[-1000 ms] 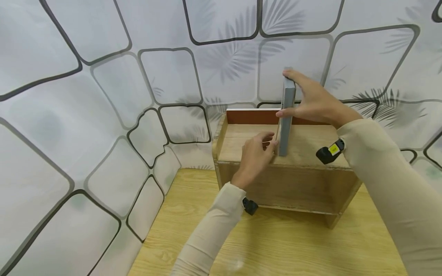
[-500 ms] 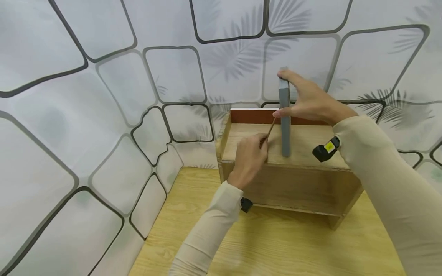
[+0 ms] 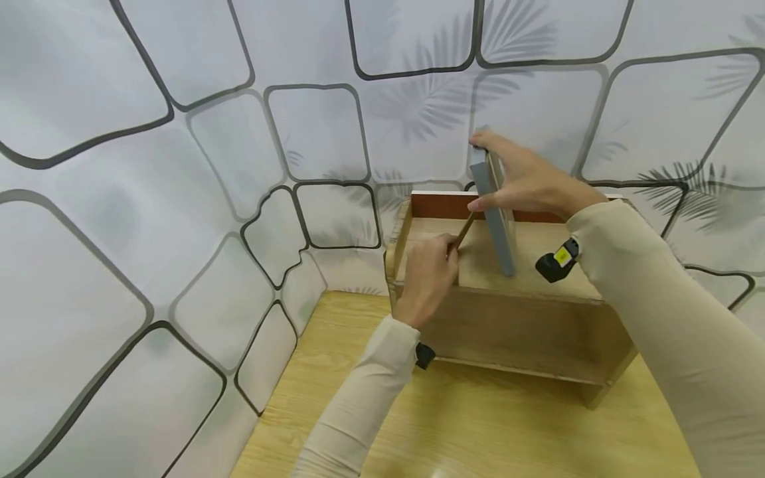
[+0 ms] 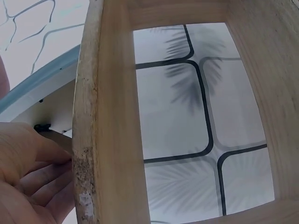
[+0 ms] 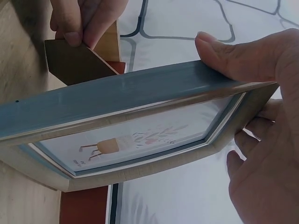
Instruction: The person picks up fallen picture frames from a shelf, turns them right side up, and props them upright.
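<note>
The grey-blue rectangular picture frame (image 3: 493,212) is gripped by the right hand (image 3: 526,182), tilted toward eleven o'clock on the wooden shelf unit (image 3: 514,318), apparently so its brown easel stand (image 5: 77,60) can be pinched out by the left hand (image 3: 427,279).

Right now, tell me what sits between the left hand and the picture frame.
The brown fold-out stand: the left hand pinches its free end, and it runs up to the back of the picture frame held by the right hand. Head and right wrist views show it.

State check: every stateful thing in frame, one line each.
picture frame: tilted, bottom edge on the shelf top, gripped at its upper edge
frame stand: swung out from the frame back, pinched
left hand: pinching the stand
right hand: holding the frame
wooden shelf: upright on the table, compartment empty
</note>
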Demonstrator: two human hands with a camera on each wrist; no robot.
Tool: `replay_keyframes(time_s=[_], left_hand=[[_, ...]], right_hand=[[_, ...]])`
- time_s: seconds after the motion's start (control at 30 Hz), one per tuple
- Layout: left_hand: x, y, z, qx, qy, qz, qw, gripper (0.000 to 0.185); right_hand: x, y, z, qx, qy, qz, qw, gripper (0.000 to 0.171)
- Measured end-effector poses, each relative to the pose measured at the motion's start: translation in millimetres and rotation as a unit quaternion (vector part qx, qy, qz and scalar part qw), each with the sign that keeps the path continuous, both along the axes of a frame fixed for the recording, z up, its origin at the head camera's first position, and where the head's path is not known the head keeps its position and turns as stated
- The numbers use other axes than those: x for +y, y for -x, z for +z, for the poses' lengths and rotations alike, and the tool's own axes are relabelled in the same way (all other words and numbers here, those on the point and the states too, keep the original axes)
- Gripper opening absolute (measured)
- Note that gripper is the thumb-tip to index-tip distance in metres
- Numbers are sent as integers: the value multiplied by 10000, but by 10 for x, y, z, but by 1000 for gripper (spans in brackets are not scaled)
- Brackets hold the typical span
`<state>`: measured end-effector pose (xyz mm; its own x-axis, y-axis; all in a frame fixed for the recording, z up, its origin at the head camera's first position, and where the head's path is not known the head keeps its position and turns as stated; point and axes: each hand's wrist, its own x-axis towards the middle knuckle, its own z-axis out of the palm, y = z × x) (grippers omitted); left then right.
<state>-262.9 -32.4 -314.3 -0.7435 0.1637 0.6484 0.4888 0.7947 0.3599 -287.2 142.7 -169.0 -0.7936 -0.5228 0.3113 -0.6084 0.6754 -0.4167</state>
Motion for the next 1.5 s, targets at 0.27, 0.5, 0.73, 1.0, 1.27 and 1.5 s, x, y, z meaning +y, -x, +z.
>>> replay_keyframes(time_s=[0.27, 0.5, 0.73, 1.0, 1.27, 1.5], left_hand=[[-15, 13, -23, -27, 11, 41, 10000, 13], [-42, -8, 8, 189, 211, 166, 9995, 9], [-18, -125, 126, 739, 72, 54, 9972, 17], [160, -217, 248, 29, -863, -732, 9936, 39], [338, -181, 207, -92, -865, -658, 9940, 34], [414, -155, 169, -77, -1056, -706, 9919, 29]], right_hand=[[-24, 3, -23, -124, 52, 71, 9999, 105], [-45, 32, -8, -88, -33, 99, 9999, 107], [34, 70, 72, -320, 366, 153, 9987, 96], [175, 280, 135, -492, 1544, 89, 9867, 59], [144, 503, 3, -889, 1179, 40, 9890, 60], [158, 519, -68, -884, 1356, 153, 9867, 58]])
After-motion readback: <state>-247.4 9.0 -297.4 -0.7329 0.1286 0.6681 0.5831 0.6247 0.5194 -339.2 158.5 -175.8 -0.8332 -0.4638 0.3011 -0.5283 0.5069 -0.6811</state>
